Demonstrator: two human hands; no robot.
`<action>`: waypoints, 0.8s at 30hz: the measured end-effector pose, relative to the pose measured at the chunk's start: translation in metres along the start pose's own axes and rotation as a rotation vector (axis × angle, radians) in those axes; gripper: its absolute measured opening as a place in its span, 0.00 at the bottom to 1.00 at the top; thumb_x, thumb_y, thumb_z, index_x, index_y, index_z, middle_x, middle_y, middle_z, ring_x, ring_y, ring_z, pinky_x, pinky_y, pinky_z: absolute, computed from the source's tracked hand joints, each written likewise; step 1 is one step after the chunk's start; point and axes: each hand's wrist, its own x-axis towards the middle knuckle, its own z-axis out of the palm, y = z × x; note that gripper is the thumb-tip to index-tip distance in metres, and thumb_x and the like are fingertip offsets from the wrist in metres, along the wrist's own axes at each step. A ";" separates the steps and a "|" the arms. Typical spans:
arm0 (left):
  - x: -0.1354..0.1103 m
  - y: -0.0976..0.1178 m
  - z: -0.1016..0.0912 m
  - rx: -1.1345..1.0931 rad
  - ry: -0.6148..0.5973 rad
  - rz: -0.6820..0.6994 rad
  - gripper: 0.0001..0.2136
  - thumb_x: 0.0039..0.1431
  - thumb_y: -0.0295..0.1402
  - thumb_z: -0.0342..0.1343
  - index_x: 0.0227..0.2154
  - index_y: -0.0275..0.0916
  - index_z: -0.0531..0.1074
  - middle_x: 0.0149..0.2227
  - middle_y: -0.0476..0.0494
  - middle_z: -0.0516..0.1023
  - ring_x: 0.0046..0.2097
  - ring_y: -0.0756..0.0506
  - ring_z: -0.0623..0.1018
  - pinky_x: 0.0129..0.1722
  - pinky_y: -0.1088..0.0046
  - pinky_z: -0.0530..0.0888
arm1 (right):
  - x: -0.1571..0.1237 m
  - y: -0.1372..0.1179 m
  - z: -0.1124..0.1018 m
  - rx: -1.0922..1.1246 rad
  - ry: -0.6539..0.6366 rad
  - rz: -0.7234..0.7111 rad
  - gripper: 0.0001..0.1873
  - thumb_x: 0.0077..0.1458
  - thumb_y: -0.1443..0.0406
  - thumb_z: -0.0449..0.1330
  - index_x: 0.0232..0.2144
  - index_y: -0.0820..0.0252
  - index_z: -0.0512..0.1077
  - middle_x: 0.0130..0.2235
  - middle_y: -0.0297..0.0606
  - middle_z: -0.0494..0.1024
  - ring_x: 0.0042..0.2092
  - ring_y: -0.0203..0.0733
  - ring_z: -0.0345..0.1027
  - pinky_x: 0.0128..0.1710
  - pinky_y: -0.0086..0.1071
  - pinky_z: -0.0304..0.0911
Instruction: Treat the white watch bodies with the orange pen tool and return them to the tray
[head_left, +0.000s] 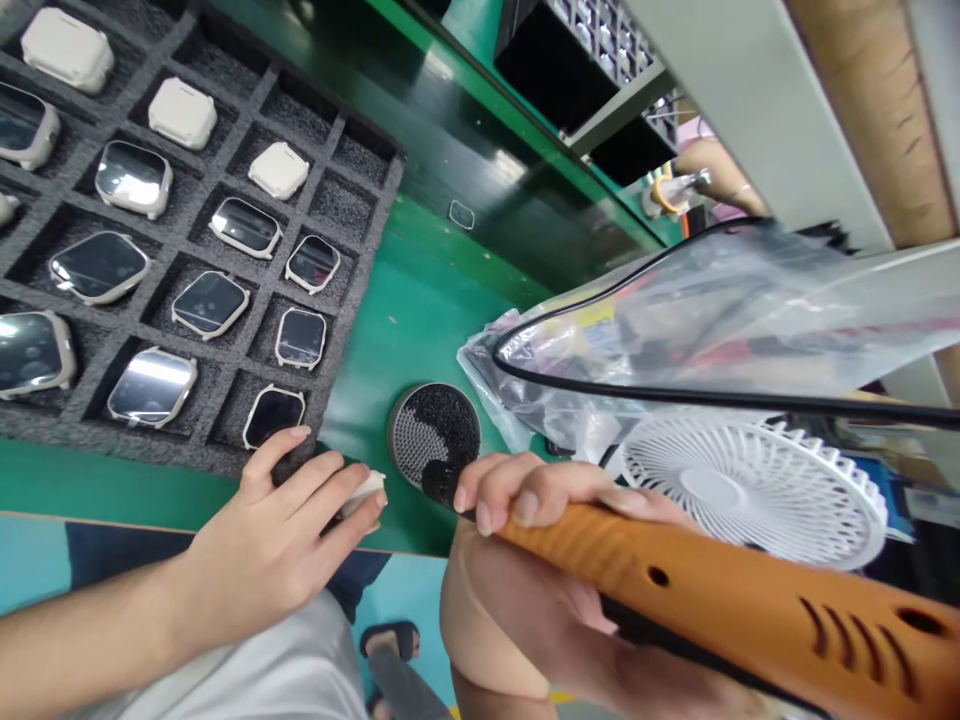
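Green bench (435, 285) underneath; lower right, orange tool (720, 590) wrapped in the right hand (544, 490), black tip across the rim of a round dish (415, 445). Lower left of centre, small white piece (365, 492) between the left hand's (281, 530) fingers. Beyond: partly blocked white fan (716, 490), plastic bag (660, 340) crowding the dish, watch-filled tray (343, 203) upper left, another person's arm (716, 172) upper right.

Screens (152, 385): hard white glare
Tray (358, 287): shadowed pockets
Green panel (469, 125): pale lamp reflections
Bag (675, 335): bright glints along creases
Orange tool (720, 600): stretched toward the right edge, slightly soft
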 end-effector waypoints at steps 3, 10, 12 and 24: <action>0.003 -0.001 -0.003 -0.021 0.006 0.035 0.13 0.71 0.29 0.56 0.53 0.43 0.80 0.53 0.45 0.83 0.54 0.41 0.77 0.74 0.45 0.51 | -0.003 -0.008 -0.001 -0.054 -0.015 -0.044 0.23 0.63 0.42 0.56 0.47 0.50 0.72 0.32 0.28 0.72 0.27 0.37 0.67 0.25 0.41 0.66; 0.006 -0.001 -0.003 -0.029 -0.004 0.023 0.13 0.72 0.31 0.55 0.53 0.41 0.80 0.52 0.44 0.82 0.55 0.42 0.76 0.76 0.47 0.48 | -0.016 0.001 -0.009 -0.116 -0.108 -0.081 0.17 0.62 0.48 0.63 0.51 0.40 0.71 0.31 0.25 0.70 0.24 0.37 0.67 0.20 0.40 0.67; 0.006 0.000 -0.002 -0.024 -0.004 0.026 0.13 0.72 0.32 0.55 0.53 0.41 0.80 0.53 0.44 0.82 0.55 0.42 0.76 0.76 0.47 0.47 | -0.016 0.004 -0.007 -0.109 -0.145 -0.075 0.18 0.62 0.50 0.64 0.52 0.40 0.70 0.31 0.25 0.70 0.25 0.37 0.68 0.21 0.39 0.68; 0.004 -0.001 0.000 -0.020 -0.012 0.038 0.13 0.71 0.31 0.54 0.53 0.39 0.79 0.53 0.42 0.80 0.56 0.40 0.75 0.76 0.46 0.47 | -0.011 0.008 0.005 0.018 -0.231 -0.109 0.17 0.70 0.57 0.47 0.54 0.52 0.69 0.36 0.32 0.74 0.30 0.39 0.72 0.25 0.41 0.71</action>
